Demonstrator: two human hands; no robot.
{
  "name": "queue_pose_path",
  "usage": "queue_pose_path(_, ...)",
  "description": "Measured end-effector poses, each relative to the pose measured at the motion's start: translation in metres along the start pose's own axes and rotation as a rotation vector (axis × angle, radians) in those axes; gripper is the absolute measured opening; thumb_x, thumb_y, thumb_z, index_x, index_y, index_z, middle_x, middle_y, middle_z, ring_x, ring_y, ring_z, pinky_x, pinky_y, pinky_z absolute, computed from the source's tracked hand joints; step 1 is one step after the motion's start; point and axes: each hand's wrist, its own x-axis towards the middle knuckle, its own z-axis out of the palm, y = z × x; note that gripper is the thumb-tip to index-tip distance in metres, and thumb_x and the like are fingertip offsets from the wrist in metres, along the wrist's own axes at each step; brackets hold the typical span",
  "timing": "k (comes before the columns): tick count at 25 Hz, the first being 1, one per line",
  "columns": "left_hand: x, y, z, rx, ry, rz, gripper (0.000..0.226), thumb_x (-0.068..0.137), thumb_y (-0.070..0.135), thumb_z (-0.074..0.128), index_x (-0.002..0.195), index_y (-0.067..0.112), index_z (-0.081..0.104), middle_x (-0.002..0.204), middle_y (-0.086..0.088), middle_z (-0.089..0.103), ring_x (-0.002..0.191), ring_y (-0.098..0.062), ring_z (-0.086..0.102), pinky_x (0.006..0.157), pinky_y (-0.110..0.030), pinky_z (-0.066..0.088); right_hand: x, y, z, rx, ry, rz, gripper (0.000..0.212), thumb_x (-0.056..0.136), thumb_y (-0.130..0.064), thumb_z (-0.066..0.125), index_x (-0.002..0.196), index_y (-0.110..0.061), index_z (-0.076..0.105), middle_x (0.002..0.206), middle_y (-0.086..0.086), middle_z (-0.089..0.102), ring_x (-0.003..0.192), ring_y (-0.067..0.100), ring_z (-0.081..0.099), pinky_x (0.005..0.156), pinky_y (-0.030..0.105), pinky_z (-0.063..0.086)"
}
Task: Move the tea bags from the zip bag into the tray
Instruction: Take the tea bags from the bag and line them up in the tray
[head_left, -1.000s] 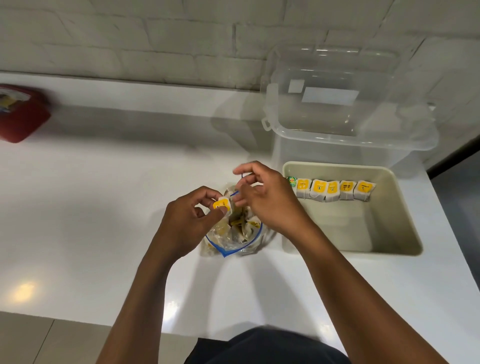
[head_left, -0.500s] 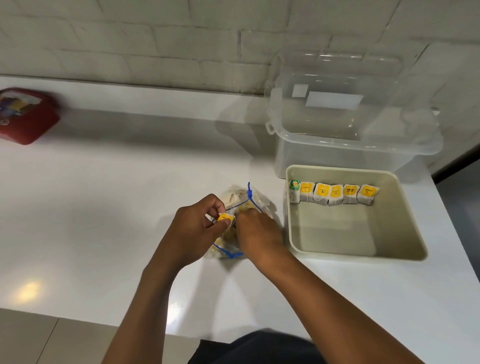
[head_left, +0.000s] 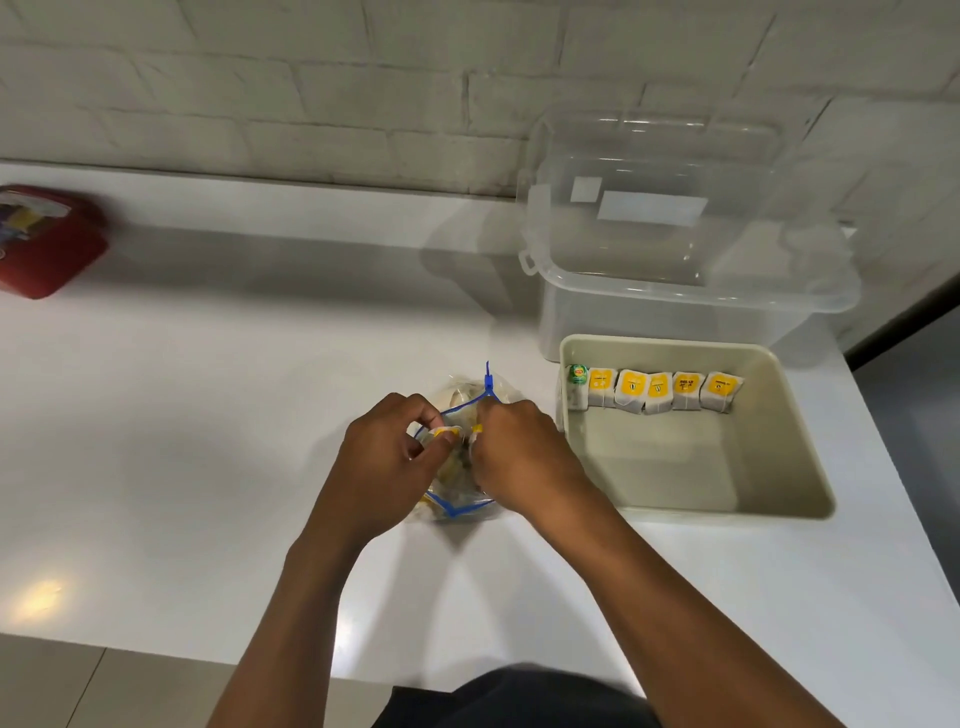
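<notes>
left hand (head_left: 382, 467): grip pinching a yellow-tagged tea bag (head_left: 448, 432) at the zip bag (head_left: 470, 400) mouth | right hand (head_left: 514, 457): fingers inside bag, grip hidden, cannot tell | bag on table (head_left: 208, 415), just left of tray (head_left: 779, 467) | six tea bags (head_left: 657, 389) along tray's far wall

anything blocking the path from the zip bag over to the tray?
Nothing visible. The clear blue-edged zip bag sits just left of the beige rectangular plastic tray, only bare white counter between. Both hands are at the bag mouth; the tray's near part is free.
</notes>
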Motion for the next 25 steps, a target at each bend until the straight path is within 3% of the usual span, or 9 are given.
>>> queue_pose_path(4, -0.001, 0.002, -0.002, -0.033, 0.050, -0.002, 0.012, 0.089, 0.023, 0.071, 0.082, 0.024, 0.061, 0.092, 0.010, 0.064, 0.067, -0.005, 0.066, 0.059, -0.010, 0.041, -0.002, 0.017, -0.018, 0.221, 0.064, -0.031, 0.014, 0.092, -0.023, 0.049, 0.100, -0.015, 0.057, 0.094, 0.008, 0.067, 0.086, 0.031, 0.066, 0.071, 0.033, 0.051)
queue_pose_path(6, -0.002, 0.004, -0.003, -0.121, 0.071, -0.024, 0.015, 0.087, 0.019, 0.073, 0.080, 0.024, 0.061, 0.100, 0.012, 0.066, 0.067, -0.007, 0.067, 0.060, -0.009, 0.043, -0.002, 0.024, -0.026, 0.377, 0.059, -0.059, 0.008, 0.092, -0.020, 0.053, 0.098, -0.021, 0.059, 0.082, 0.002, 0.069, 0.072, 0.023, 0.069, 0.063, 0.031, 0.053)
queue_pose_path(9, -0.003, 0.008, -0.004, -0.222, 0.030, -0.047, 0.017, 0.084, 0.013, 0.074, 0.077, 0.023, 0.062, 0.107, 0.019, 0.069, 0.065, -0.011, 0.064, 0.065, -0.017, 0.047, -0.003, 0.029, -0.028, 0.614, 0.022, -0.046, 0.022, 0.091, -0.017, 0.059, 0.109, -0.031, 0.057, 0.070, 0.005, 0.068, 0.057, 0.019, 0.067, 0.049, 0.023, 0.048)
queue_pose_path(13, -0.007, 0.010, -0.008, -0.342, -0.120, -0.060, 0.014, 0.083, 0.009, 0.072, 0.076, 0.015, 0.061, 0.110, 0.016, 0.072, 0.078, -0.030, 0.063, 0.078, -0.034, 0.053, -0.002, 0.031, -0.019, 0.618, 0.005, -0.121, 0.037, 0.086, -0.021, 0.066, 0.117, -0.039, 0.055, 0.078, -0.006, 0.070, 0.067, 0.012, 0.067, 0.069, 0.033, 0.058)
queue_pose_path(15, -0.009, 0.009, -0.011, -0.423, -0.186, -0.082, 0.012, 0.079, 0.016, 0.070, 0.072, 0.017, 0.060, 0.110, 0.012, 0.073, 0.085, -0.035, 0.064, 0.080, -0.036, 0.053, -0.002, 0.032, -0.016, 0.636, 0.005, -0.129, 0.037, 0.084, -0.024, 0.070, 0.115, -0.040, 0.056, 0.083, -0.005, 0.071, 0.069, 0.011, 0.066, 0.074, 0.037, 0.059)
queue_pose_path(18, -0.011, 0.009, -0.012, -0.476, -0.239, -0.092, 0.016, 0.080, 0.015, 0.074, 0.070, 0.019, 0.062, 0.111, 0.008, 0.073, 0.089, -0.034, 0.067, 0.075, -0.027, 0.053, -0.003, 0.031, -0.015, 0.702, 0.011, -0.110, 0.037, 0.082, -0.024, 0.075, 0.110, -0.039, 0.058, 0.084, 0.001, 0.071, 0.061, 0.011, 0.064, 0.068, 0.038, 0.060)
queue_pose_path(22, -0.009, 0.007, -0.008, -0.398, -0.180, -0.104, 0.009, 0.087, 0.018, 0.074, 0.083, 0.016, 0.066, 0.099, 0.003, 0.074, 0.081, -0.042, 0.061, 0.076, -0.049, 0.053, -0.004, 0.030, -0.017, 0.821, -0.014, -0.140, 0.046, 0.080, -0.017, 0.078, 0.118, -0.035, 0.058, 0.087, 0.002, 0.073, 0.066, 0.018, 0.066, 0.070, 0.038, 0.060)
queue_pose_path(25, -0.009, 0.007, -0.009, -0.379, -0.155, -0.102, 0.008, 0.086, 0.023, 0.076, 0.088, 0.019, 0.069, 0.090, -0.002, 0.073, 0.074, -0.032, 0.062, 0.069, -0.046, 0.050, -0.005, 0.031, -0.018, 0.890, -0.017, -0.129, 0.042, 0.084, -0.014, 0.074, 0.119, -0.033, 0.060, 0.086, 0.003, 0.073, 0.076, 0.031, 0.069, 0.067, 0.039, 0.060)
